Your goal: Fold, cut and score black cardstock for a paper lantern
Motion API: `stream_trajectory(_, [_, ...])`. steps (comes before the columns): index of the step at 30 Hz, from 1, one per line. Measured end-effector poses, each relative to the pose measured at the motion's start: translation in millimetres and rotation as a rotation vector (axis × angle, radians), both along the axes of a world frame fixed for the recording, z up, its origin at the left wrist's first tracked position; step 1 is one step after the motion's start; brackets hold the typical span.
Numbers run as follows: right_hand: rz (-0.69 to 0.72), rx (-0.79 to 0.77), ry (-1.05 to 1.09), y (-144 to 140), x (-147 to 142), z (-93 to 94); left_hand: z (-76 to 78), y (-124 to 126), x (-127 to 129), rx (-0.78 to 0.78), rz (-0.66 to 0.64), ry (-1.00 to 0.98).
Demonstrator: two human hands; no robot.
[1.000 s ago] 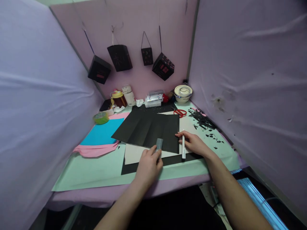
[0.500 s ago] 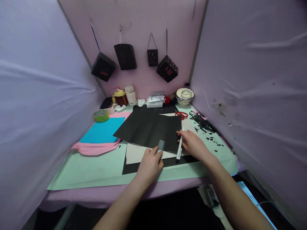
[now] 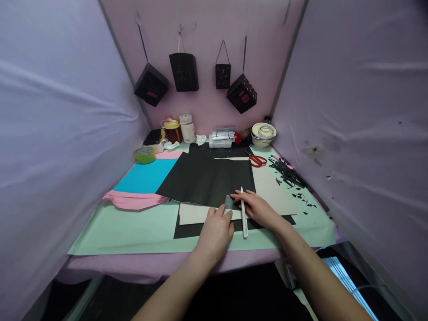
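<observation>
My left hand is closed on a short clear ruler, which lies at the near edge of a large black paper sheet. Close on the right, my right hand has a white pen tucked between its fingers, one end pointing toward me. Its fingertips reach the sheet just beside the ruler; whether they touch the ruler I cannot tell. Under the black sheet lies pale grey cardboard, and below that more black paper.
Red-handled scissors lie behind my right hand, with black paper scraps farther right. Blue sheets and pink sheets are at left, beside a roll of tape. A pen box and a bowl stand at the back.
My right hand has moved left along the sheet toward the ruler, and the pen's near end has swung toward me. My left hand stays on the ruler. The camera view has shifted slightly.
</observation>
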State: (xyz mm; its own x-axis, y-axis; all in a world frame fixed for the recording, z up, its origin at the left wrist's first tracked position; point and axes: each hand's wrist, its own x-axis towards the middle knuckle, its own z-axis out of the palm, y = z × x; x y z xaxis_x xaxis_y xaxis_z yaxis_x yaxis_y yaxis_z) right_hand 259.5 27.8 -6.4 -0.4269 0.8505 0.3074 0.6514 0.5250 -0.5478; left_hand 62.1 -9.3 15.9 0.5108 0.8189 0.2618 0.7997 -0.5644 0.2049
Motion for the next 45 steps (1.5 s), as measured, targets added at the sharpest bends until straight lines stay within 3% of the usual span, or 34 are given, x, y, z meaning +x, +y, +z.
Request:
stream_trajectory(5, [-0.009, 0.006, 0.012, -1, -2, 0.7, -2.7, -2, 1, 0.022, -0.011, -0.03])
stream_trajectory(16, [-0.009, -0.008, 0.022, -1, -1, 1.2, -21.0, -1, -8, 0.028, -0.017, -0.317])
stream_trajectory(28, [0.004, -0.027, 0.022, -5, -2, 6.3, -14.1, -8, -3, 0.086, 0.042, -0.192])
stream_trajectory(45, [0.014, -0.033, 0.006, -6, -3, 8.0, -17.6, -9, -3, 0.069, 0.038, -0.213])
